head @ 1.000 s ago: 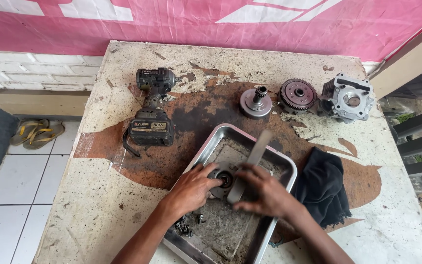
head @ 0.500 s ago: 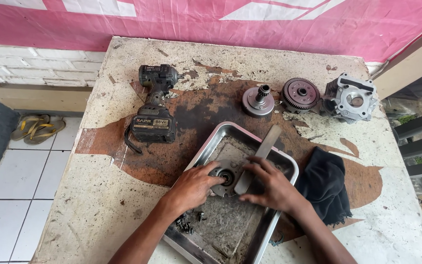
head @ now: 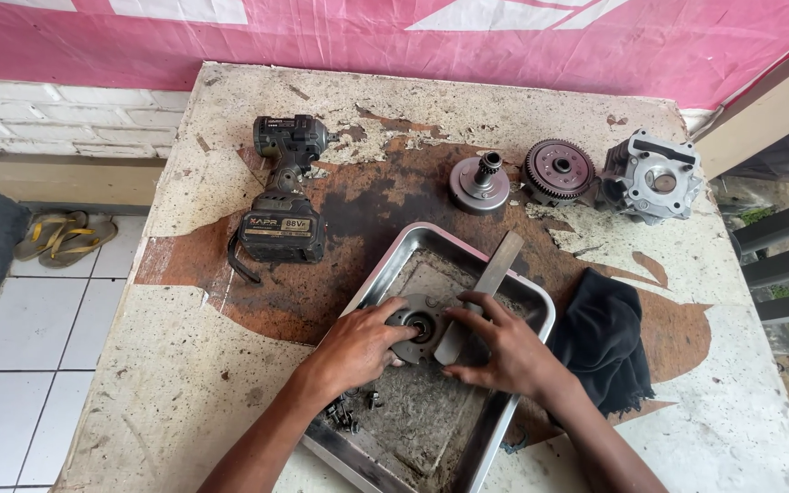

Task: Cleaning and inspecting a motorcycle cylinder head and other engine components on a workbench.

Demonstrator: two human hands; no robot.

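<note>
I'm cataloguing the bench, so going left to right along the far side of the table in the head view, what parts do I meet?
Black impact driver → round hub with splined shaft → toothed clutch gear → grey cylinder block.
</note>
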